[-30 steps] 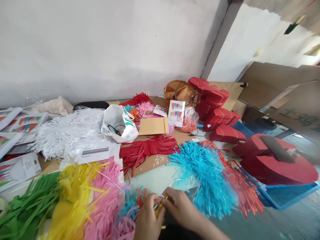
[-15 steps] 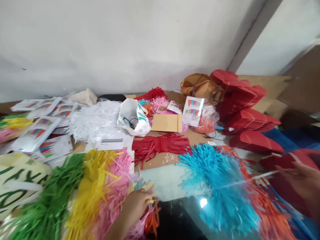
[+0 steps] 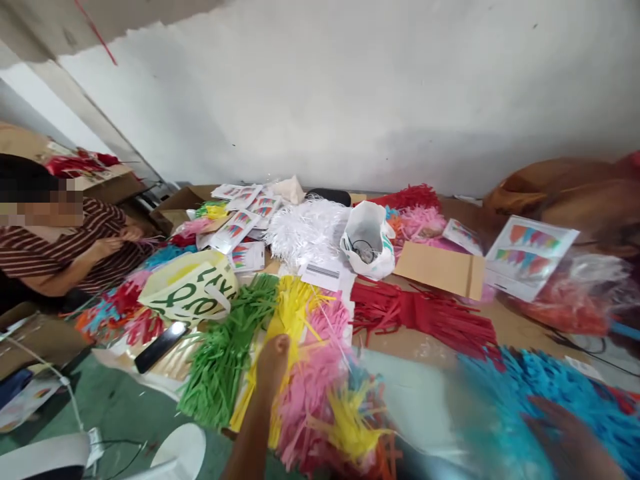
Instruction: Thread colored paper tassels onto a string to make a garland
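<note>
free: bare pale strip of counter [image 3: 420, 393] between pink fringe pile [image 3: 310, 380] and blue fringe pile [image 3: 540, 387] | blocked: red fringe bundle [image 3: 425, 313] behind, green fringe pile [image 3: 225, 353] left

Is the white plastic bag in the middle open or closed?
Open. The white plastic bag gapes toward the camera, and dark, tangled things show inside its mouth.

No word can be read with certainty. The pale yellow bag [image 3: 187, 288] carries large green lettering, too tilted to make out. The white paper slip [image 3: 323, 273] bears a black barcode, digits illegible
</note>
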Demonstrator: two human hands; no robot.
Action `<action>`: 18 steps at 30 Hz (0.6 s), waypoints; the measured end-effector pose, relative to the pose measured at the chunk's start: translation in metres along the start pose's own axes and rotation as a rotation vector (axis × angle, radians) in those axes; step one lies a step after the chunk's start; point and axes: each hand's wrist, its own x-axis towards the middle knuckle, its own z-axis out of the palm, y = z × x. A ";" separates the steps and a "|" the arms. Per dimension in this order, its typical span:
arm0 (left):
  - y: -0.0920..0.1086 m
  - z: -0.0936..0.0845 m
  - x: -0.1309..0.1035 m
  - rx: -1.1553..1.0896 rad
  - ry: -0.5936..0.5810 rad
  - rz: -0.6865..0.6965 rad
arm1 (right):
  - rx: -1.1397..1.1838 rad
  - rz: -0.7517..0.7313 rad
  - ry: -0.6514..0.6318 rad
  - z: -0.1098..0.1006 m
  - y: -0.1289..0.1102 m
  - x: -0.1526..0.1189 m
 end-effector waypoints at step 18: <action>-0.215 -0.009 0.075 0.389 0.128 -0.057 | -0.081 0.076 -0.345 0.121 -0.101 -0.029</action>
